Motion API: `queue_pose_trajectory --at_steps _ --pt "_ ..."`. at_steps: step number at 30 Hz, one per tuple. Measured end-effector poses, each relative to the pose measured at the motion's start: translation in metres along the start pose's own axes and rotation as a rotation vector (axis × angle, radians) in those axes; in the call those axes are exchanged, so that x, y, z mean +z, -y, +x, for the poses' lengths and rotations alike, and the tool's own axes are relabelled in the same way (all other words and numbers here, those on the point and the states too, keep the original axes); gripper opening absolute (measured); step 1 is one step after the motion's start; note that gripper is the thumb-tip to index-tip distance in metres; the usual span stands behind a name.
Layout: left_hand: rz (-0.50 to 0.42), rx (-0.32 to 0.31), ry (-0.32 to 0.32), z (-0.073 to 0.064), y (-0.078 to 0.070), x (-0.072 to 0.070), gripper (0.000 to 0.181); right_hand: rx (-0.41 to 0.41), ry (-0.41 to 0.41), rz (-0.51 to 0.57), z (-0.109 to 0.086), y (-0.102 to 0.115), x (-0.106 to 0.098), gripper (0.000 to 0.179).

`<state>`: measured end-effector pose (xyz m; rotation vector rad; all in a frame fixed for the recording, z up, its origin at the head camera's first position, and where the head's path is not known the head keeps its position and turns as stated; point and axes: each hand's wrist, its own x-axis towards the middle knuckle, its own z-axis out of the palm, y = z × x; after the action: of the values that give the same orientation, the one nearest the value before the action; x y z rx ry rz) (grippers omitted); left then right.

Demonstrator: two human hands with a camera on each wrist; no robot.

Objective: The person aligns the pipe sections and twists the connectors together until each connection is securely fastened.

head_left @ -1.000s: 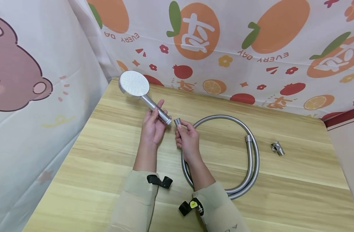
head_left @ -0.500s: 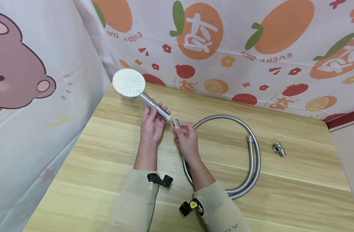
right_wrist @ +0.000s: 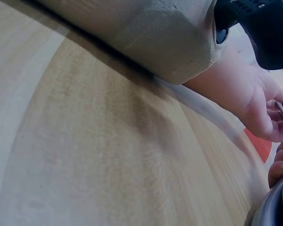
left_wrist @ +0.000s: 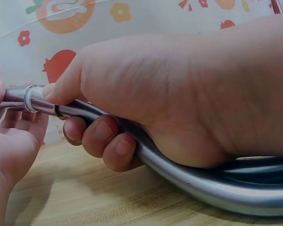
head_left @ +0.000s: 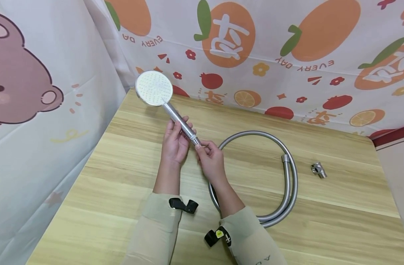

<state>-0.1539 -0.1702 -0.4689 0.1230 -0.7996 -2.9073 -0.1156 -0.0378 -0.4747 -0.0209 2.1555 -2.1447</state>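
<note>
- Two metal pieces meet end to end between the hands: the shower head (head_left: 154, 88), toward the far left, and the end fitting (head_left: 197, 142) of the hose (head_left: 294, 180), toward the near right.
- Their long axes fall nearly on one line, slanting from far left to near right; holding that line seems to be what matters. They appear to touch, but whether any thread has caught I cannot tell.
- Fingers of the left hand (head_left: 174, 148) curl round the lower handle (head_left: 178, 118), thumb on its near side.
- Fingers of the right hand (head_left: 212, 162) pinch the fitting, thumb on top, others folded beneath the hose; this hand is nearer the joint.
- Nothing stands between the two ends. The hose loops over the counter (head_left: 122, 176) to the right, partly under the right forearm, and might resist twisting.
- Inside the loop lies its free end (head_left: 285, 158); farther right, well apart, a small metal bracket (head_left: 318, 170).
- Patterned cloth (head_left: 275, 22) hangs along the far edge.
</note>
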Motion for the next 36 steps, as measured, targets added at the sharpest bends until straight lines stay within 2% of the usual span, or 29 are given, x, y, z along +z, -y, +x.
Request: queue_pose_trajectory --at_steps 5,11,15,28,36 --pt "0.027 -0.012 0.019 0.0 0.0 -0.001 0.045 0.02 -0.003 -0.031 -0.001 0.006 0.001 0.021" --pt "0.047 -0.016 0.028 0.0 0.0 0.001 0.039 0.004 0.003 -0.048 -0.01 0.026 0.002 0.02" --pt "0.055 -0.013 0.043 0.0 0.0 0.002 0.036 -0.006 0.005 -0.042 -0.013 0.031 0.002 0.021" --pt "0.052 -0.024 0.051 -0.001 0.0 0.004 0.043 -0.038 0.001 -0.095 -0.013 0.027 0.003 0.021" --pt "0.059 -0.033 0.07 -0.001 0.002 0.005 0.045 -0.038 -0.009 -0.124 -0.001 0.0 0.002 0.024"
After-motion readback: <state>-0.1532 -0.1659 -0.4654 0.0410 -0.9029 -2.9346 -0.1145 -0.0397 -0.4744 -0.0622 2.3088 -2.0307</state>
